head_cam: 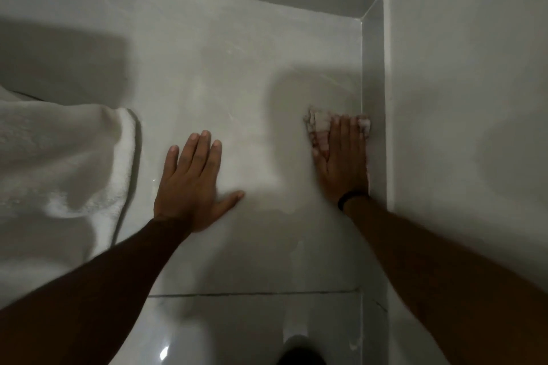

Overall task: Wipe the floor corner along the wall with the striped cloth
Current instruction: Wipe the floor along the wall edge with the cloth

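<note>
Since the right hand (341,160) is already flat on top of the striped cloth (321,127) right at the foot of the wall (459,98), we'd say we're mid-wipe here, working the edge where the floor (237,68) meets the grey skirting tile (374,68). The cloth is bunched up under the palm and fingers, poking out past the fingertips and on the thumb side, and its far edge is touching the skirting. The fingers are stretched out and pressing down rather than curled around it, so it's pinned, not really gripped. The image is a bit blurry there, so we can't make out the stripes much.

The left hand (192,184) is spread wide open on the bare floor, well apart from the cloth, holding nothing; looks like we're just propping ourselves up. A white towel (59,163) lies off to its left.

The actual corner is further ahead, so next we probably need to push the cloth forward along the skirting, keeping it tight in the seam.
</note>
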